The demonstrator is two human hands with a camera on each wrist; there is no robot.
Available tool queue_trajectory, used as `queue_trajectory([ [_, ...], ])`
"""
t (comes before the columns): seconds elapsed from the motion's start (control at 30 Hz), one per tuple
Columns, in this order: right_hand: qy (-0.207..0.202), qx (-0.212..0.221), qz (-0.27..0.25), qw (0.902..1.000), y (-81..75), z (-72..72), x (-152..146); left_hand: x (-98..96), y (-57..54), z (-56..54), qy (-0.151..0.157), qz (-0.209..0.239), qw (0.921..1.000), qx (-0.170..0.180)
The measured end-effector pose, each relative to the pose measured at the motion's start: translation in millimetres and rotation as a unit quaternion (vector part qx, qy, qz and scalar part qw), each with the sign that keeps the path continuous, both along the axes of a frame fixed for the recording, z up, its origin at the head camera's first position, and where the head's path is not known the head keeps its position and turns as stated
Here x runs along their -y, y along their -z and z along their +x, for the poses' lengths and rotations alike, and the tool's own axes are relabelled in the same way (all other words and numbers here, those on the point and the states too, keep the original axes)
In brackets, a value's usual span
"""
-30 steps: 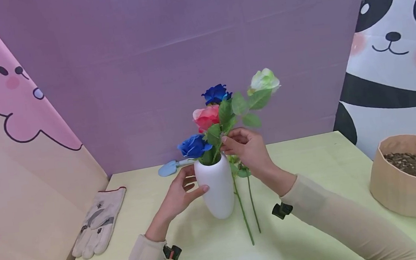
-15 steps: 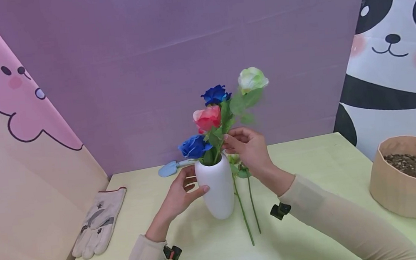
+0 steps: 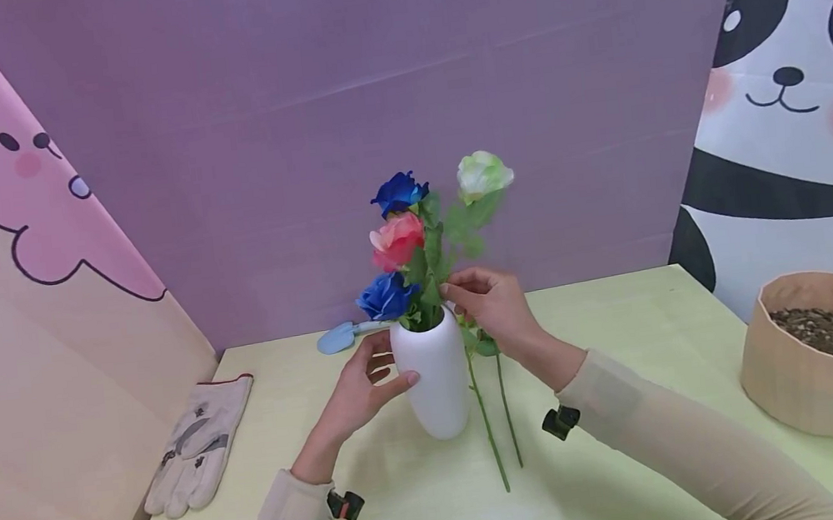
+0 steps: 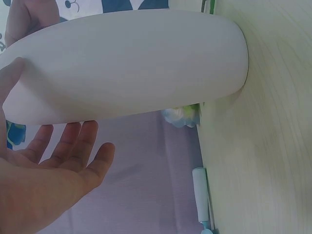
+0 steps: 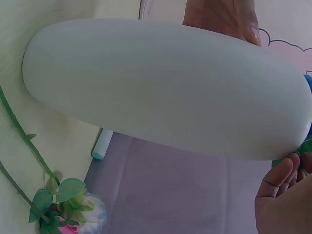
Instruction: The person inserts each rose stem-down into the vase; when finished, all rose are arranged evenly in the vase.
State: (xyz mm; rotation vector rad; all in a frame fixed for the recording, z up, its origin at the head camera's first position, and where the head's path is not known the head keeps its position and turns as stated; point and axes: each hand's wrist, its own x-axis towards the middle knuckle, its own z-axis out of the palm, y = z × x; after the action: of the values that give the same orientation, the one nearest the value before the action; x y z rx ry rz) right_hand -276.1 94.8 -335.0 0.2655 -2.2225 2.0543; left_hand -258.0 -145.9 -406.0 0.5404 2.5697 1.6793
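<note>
Shifted the green-tinged white rose [image 3: 484, 175] leftward since the earlier frame, pinching it low with the right hand [image 3: 488, 303] near the mouth of the smooth, upright white vase [image 3: 438, 383] on the pale yellow table [image 3: 618, 324], gripping that vase, bearing two blue roses [image 3: 386, 296] and one coral-pink rose [image 3: 397, 241], with the left hand [image 3: 359, 389].

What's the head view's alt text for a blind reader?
Left hand grips a white vase; right hand pinches greenery at its mouth, with two blue roses, a pink rose and a white rose above. Two stems lie beside the vase, a blue trowel behind, a pot of soil at right.
</note>
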Motion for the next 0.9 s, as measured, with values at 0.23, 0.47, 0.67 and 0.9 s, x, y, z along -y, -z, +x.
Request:
queue_trajectory([
  [0.23,0.008,-0.001,-0.021,0.9998,0.9,3.0,-1.2,0.3,-1.3,1.0,-0.001,0.000,1.0000,-0.002],
  [0.47,0.031,-0.013,-0.036,0.9988,3.2,1.7,1.0,0.9,-1.2,1.5,0.000,0.002,1.0000,0.002],
  [0.67,0.028,-0.018,-0.013,0.9994,5.5,-1.5,4.6,1.0,-1.0,0.6,0.005,0.006,1.0000,0.002],
  [0.9,0.016,-0.012,0.002,0.9998,8.0,0.2,5.1,1.9,0.0,-0.8,0.011,0.009,0.9999,-0.001],
])
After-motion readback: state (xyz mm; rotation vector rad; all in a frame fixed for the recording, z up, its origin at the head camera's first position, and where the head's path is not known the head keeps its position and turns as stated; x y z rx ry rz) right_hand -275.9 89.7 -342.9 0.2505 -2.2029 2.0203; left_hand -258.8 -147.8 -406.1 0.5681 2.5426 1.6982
